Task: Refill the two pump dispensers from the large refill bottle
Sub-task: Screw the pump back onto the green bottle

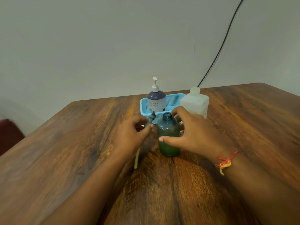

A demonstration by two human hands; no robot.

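Observation:
A teal see-through dispenser bottle (pixel 168 127) stands open-necked on the wooden table (pixel 81 143), with green liquid in its lower part. My right hand (pixel 190 133) curls round it, thumb across the front. My left hand (pixel 131 135) grips the bottle's removed pump head (pixel 151 118), tilted, its pale dip tube (pixel 137 158) hanging down by my wrist. A second dispenser (pixel 156 98), white and dark purple with flower prints and a white pump, stands in the blue basket (pixel 172 101). The large translucent white refill bottle (pixel 195 101) stands uncapped behind my right hand.
A black cable (pixel 224 41) runs down the wall to the table's far edge. A dark red seat (pixel 9 133) shows at the left, beyond the table. A red and yellow thread band (pixel 225 162) circles my right wrist.

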